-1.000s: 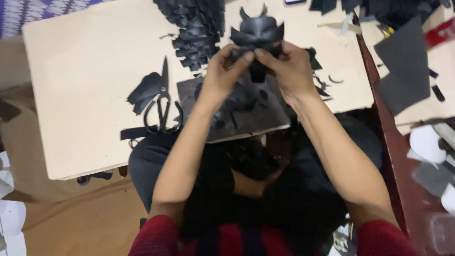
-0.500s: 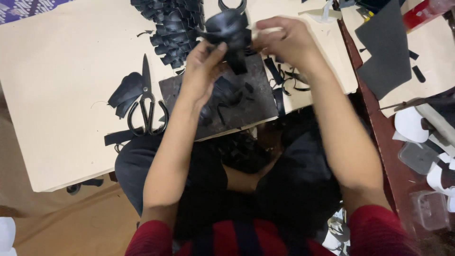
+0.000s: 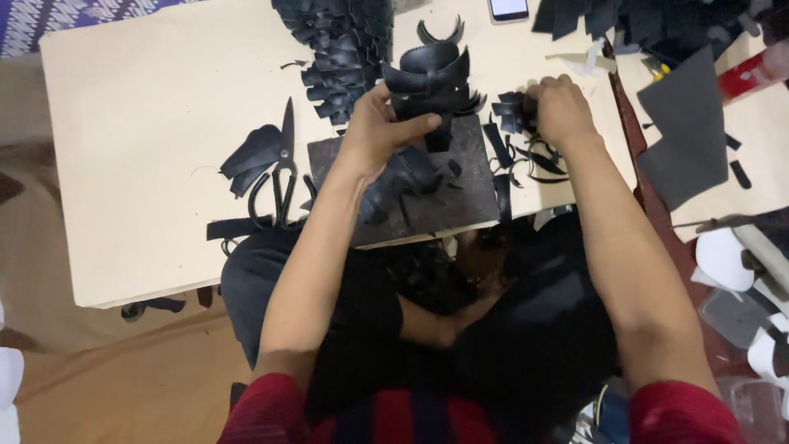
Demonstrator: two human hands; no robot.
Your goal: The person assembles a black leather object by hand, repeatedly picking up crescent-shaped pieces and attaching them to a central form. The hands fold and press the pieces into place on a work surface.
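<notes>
A layered black leather piece is gripped by left-hand fingers; small black scraps are pinched by the right hand; a loosened grip could let layers slip.

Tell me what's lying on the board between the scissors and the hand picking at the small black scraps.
In the head view, a dark cutting mat lies between the scissors and the right hand, with the left hand holding a layered black piece above it.

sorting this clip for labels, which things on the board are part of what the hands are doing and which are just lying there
In hand or being reached for:
- layered black leather piece, held up by the left hand
- small black cut pieces, under the right hand
- dark work mat below them

Lying about:
- black scissors
- pile of black scale shapes
- phone
- dark sheet
</notes>
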